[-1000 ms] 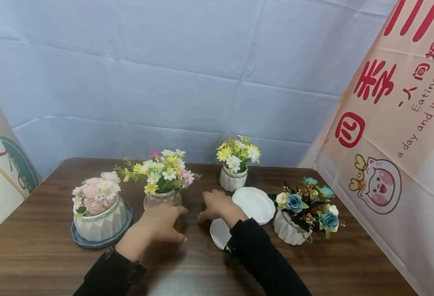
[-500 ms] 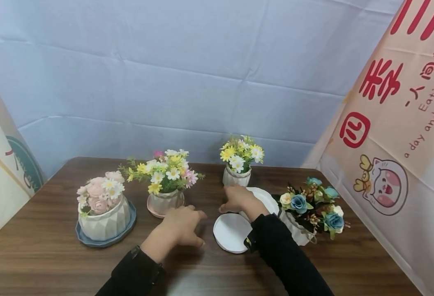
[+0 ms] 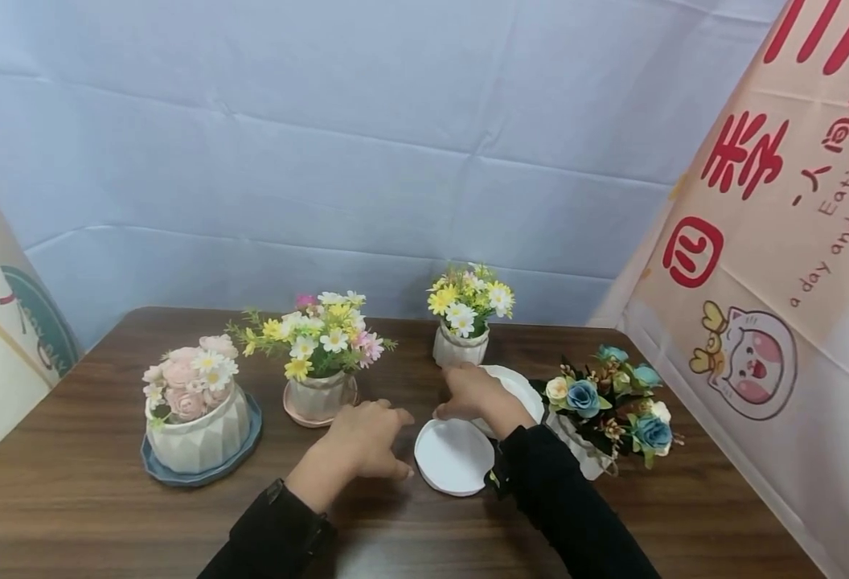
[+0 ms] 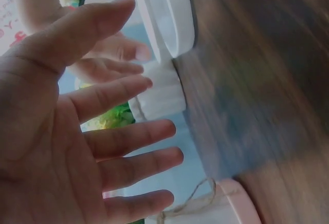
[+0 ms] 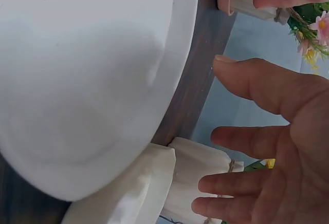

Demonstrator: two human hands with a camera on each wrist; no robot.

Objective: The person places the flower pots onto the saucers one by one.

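Observation:
My left hand hovers over the table between a daisy pot on a pink saucer and a small round white saucer. In the left wrist view its fingers spread apart with nothing between them. Over the two white saucers is my right hand, its fingers loosely extended and holding nothing. Part of the larger white saucer is hidden behind this hand and sleeve. Just beyond stands a white pot of yellow and white daisies.
At left, a white pot with pink flowers sits on a blue saucer. A pot of blue roses leans on its side at right, partly behind my right sleeve. A pale cloth hangs behind the wooden table.
Both hands have moved right; my left hand has left the front of the daisy pot, uncovering its pink saucer. The small round saucer shows more fully. Over the last half second little moves.

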